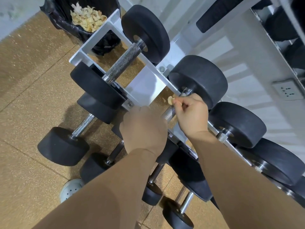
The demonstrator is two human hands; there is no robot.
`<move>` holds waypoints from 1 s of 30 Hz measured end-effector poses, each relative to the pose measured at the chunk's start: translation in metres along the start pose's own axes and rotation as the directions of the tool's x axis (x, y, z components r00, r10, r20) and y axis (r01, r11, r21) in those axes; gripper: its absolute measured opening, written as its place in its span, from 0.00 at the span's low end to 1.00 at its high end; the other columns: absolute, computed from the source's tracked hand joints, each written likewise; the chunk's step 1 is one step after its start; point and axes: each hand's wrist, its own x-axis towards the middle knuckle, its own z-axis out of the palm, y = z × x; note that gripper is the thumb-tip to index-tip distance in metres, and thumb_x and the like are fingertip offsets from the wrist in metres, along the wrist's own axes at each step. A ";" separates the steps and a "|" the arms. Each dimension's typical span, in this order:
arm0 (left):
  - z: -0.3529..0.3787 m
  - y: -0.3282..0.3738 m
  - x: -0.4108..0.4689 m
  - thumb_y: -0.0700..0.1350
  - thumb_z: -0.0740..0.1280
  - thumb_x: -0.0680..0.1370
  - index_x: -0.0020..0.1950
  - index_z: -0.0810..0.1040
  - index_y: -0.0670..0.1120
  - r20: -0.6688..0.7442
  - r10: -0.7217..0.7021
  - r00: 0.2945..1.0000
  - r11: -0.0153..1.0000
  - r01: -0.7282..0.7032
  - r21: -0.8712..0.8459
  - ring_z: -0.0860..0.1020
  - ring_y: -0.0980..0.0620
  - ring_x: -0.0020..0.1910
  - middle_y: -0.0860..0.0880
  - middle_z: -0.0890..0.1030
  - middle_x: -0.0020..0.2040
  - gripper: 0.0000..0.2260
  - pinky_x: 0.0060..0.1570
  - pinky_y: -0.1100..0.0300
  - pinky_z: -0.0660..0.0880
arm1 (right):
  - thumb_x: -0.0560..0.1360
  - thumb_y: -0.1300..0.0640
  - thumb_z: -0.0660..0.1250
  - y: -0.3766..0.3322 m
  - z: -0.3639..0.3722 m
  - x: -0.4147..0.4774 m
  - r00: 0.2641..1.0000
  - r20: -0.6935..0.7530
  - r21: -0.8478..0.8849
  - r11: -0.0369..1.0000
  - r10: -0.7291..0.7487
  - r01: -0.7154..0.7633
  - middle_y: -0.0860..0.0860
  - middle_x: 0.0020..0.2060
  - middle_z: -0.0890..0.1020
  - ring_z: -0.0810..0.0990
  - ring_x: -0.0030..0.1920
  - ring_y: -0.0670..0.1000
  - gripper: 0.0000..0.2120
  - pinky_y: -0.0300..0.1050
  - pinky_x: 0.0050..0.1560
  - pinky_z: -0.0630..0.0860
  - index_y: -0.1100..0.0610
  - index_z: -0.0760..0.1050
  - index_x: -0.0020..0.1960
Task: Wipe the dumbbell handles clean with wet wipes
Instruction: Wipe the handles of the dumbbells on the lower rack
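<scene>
The person's right hand (191,113) pinches a small, crumpled, yellowish wet wipe (171,100) between thumb and forefinger, the other fingers curled in toward the palm; the wipe sits just beside the upper side of the knurled handle (168,112) of a black dumbbell (199,80), though the view does not settle whether it touches the metal. That dumbbell lies across the two rails of the white rack (92,42), about midway along its top tier, with its far head against the back rail; its near head is hidden behind the left hand (143,129). The left hand is over the near end of the handle at the front rail, with its back to the camera; its fingers bend down out of sight, so it cannot be told whether they close on anything.

Toward the rack's far end a second dumbbell (123,61) lies across the same rails, its handle bare; a third (237,124) sits on the near side of the one being worked on. More dumbbells (64,146) lie on the lower tier. Beyond the rack's far end is a bin (66,22) lined with a black bag and holding crumpled used wipes (87,15).
</scene>
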 end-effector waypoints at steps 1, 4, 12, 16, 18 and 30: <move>0.000 0.000 0.000 0.58 0.58 0.75 0.59 0.77 0.45 -0.004 -0.001 1.000 1.000 0.001 -0.004 0.72 0.42 0.60 0.45 0.77 0.60 0.22 0.58 0.44 0.69 | 0.75 0.58 0.72 -0.001 0.002 -0.009 0.999 0.024 0.022 0.999 -0.033 0.033 0.47 0.40 0.74 0.73 0.39 0.38 0.04 0.42 0.42 0.74 0.52 0.86 0.45; 0.002 -0.001 0.001 0.57 0.59 0.75 0.59 0.78 0.45 -0.017 -0.001 1.000 1.000 0.001 -0.013 0.73 0.41 0.59 0.45 0.77 0.59 0.21 0.57 0.44 0.69 | 0.74 0.60 0.73 -0.003 0.003 -0.029 0.963 0.112 0.026 0.969 -0.246 0.244 0.48 0.45 0.73 0.71 0.47 0.48 0.05 0.41 0.46 0.67 0.57 0.84 0.39; 0.002 0.000 0.001 0.57 0.60 0.75 0.57 0.78 0.45 -0.024 -0.004 1.000 1.000 0.004 -0.023 0.73 0.42 0.58 0.46 0.77 0.58 0.20 0.57 0.45 0.68 | 0.75 0.60 0.71 0.005 0.003 -0.007 0.968 -0.011 -0.105 0.963 -0.252 0.249 0.53 0.39 0.79 0.77 0.44 0.57 0.05 0.42 0.46 0.70 0.56 0.86 0.49; 0.003 -0.001 0.001 0.56 0.61 0.75 0.56 0.77 0.45 -0.036 0.000 0.999 1.000 0.000 -0.007 0.73 0.41 0.58 0.45 0.77 0.57 0.19 0.56 0.46 0.68 | 0.72 0.60 0.71 0.006 0.005 -0.026 0.876 0.251 -0.042 0.899 -0.412 0.435 0.51 0.37 0.77 0.74 0.42 0.55 0.04 0.47 0.43 0.73 0.56 0.83 0.40; 0.004 -0.001 0.001 0.56 0.61 0.75 0.56 0.77 0.45 -0.039 0.000 0.999 1.000 0.000 -0.002 0.73 0.42 0.57 0.45 0.77 0.57 0.18 0.55 0.46 0.68 | 0.74 0.59 0.69 0.008 0.003 -0.017 0.806 0.340 -0.045 0.847 -0.485 0.529 0.50 0.37 0.76 0.73 0.41 0.55 0.05 0.49 0.42 0.73 0.56 0.83 0.40; 0.003 -0.001 0.000 0.56 0.60 0.75 0.57 0.78 0.44 -0.043 0.008 0.999 1.000 -0.009 -0.023 0.73 0.42 0.57 0.45 0.77 0.57 0.20 0.55 0.46 0.68 | 0.79 0.52 0.64 0.012 -0.007 -0.025 0.949 0.207 0.014 0.971 -0.238 0.240 0.50 0.40 0.78 0.78 0.42 0.53 0.16 0.41 0.45 0.73 0.56 0.82 0.62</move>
